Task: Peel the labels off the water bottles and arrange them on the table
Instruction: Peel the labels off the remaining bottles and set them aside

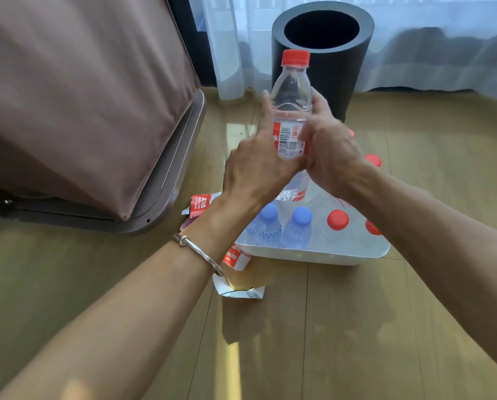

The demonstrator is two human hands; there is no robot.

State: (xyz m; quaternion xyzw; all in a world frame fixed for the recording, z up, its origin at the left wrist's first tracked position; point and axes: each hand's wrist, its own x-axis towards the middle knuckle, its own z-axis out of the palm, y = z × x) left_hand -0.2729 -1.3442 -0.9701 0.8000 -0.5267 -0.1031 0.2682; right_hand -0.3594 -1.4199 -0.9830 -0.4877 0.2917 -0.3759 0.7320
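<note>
Currently the left hand point(256, 168) is curled round the upright bottle point(292, 96), and its label point(287, 140) is pinched by the right hand point(331, 157), above the tray point(313, 255) of bottles. Thin, slick walls are judged crushable (seemingly full, so weighty); the label seam is best picked.

Printed on red-and-white wrap label point(289, 140) of clear red-capped plastic bottle point(292, 93): white "水", barcode, QR code; smaller print unreadable.
</note>
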